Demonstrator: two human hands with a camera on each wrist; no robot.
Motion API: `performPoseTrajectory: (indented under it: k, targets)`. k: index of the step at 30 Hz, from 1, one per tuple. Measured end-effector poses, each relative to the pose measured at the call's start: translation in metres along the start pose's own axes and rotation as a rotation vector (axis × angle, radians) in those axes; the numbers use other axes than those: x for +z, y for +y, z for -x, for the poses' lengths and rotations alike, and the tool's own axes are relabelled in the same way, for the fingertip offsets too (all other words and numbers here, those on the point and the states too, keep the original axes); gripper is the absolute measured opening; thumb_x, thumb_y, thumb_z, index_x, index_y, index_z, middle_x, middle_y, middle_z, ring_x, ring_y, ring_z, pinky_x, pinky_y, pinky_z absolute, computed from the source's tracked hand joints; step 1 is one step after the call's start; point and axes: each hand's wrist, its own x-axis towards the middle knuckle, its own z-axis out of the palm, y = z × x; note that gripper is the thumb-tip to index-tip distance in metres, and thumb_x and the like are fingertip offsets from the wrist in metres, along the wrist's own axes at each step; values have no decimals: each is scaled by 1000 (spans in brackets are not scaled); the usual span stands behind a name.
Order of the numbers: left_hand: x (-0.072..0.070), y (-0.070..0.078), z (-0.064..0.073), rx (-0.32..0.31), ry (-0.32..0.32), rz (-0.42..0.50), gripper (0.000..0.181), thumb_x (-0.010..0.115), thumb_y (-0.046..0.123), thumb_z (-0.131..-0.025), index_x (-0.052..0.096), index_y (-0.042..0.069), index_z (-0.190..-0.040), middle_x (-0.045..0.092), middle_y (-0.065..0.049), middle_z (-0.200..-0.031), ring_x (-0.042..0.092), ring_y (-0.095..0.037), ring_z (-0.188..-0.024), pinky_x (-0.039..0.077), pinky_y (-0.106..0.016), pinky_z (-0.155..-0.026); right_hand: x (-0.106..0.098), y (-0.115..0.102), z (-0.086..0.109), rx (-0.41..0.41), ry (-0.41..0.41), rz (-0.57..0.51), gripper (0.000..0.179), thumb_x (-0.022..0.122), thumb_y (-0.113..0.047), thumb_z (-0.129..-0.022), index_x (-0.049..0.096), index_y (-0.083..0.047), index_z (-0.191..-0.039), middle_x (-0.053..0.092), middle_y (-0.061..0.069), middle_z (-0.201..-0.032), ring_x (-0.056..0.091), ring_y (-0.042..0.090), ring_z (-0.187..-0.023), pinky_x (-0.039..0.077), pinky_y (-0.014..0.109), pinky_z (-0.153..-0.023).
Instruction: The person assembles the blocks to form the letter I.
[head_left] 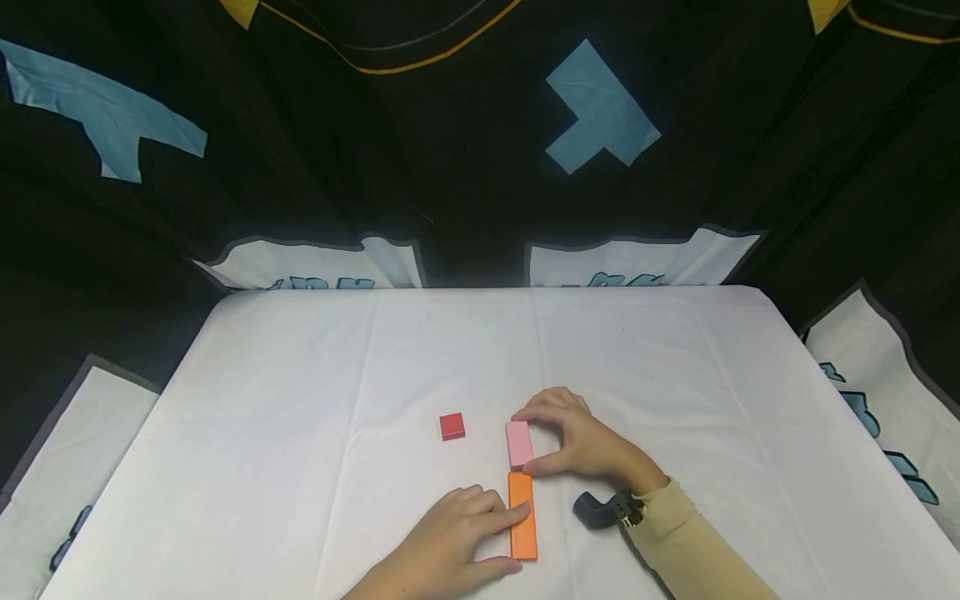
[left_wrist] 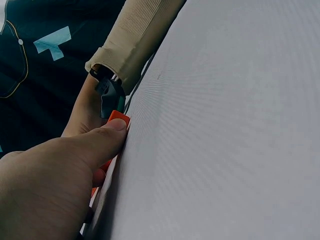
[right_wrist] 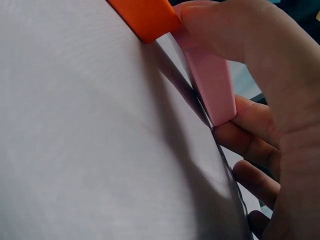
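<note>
On the white table, a long orange block (head_left: 522,533) lies lengthwise in front of me. My left hand (head_left: 453,542) holds it, thumb at its near end and index finger across its top; the left wrist view shows the thumb (left_wrist: 107,140) pressed against the block's end. Just beyond it, in line, is a shorter pink block (head_left: 519,445). My right hand (head_left: 577,437) pinches this block by its two ends, thumb at the end beside the orange block. Seen from the right wrist, the pink block (right_wrist: 215,90) stands close over the cloth. A small red cube (head_left: 452,426) sits to the left.
A white cloth (head_left: 262,467) with creases covers the table. Behind the far edge hangs a black curtain (head_left: 465,167) with blue and white shapes. A black wrist camera (head_left: 597,510) sticks out from the right sleeve (head_left: 690,533), close over the table.
</note>
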Motion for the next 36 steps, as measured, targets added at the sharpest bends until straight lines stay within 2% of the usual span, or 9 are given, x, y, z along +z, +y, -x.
performPoseTrajectory:
  k: [6, 16, 36]
  targets:
    - [0, 0, 0, -12, -22, 4, 53, 67, 51, -90, 62, 23, -135, 56, 19, -94, 46, 2, -85, 43, -18, -83, 1, 0, 2, 11, 1, 8, 58, 87, -50, -67, 64, -44, -120, 53, -21, -124, 34, 12, -130, 28, 54, -109]
    - [1, -1, 0, 5, -9, -4, 53, 67, 50, -90, 63, 23, -135, 56, 19, -94, 47, 2, -85, 43, -18, -84, 1, -1, 3, -29, 1, 17, 57, 86, -47, -69, 64, -40, -121, 55, -19, -122, 35, 12, -129, 27, 53, -110]
    - [1, -1, 0, 11, -10, -7, 53, 67, 50, -90, 63, 23, -135, 57, 18, -95, 46, 2, -85, 43, -18, -84, 1, 0, 3, -25, -1, 26, 57, 85, -53, -70, 63, -41, -122, 54, -20, -123, 34, 13, -131, 28, 54, -110]
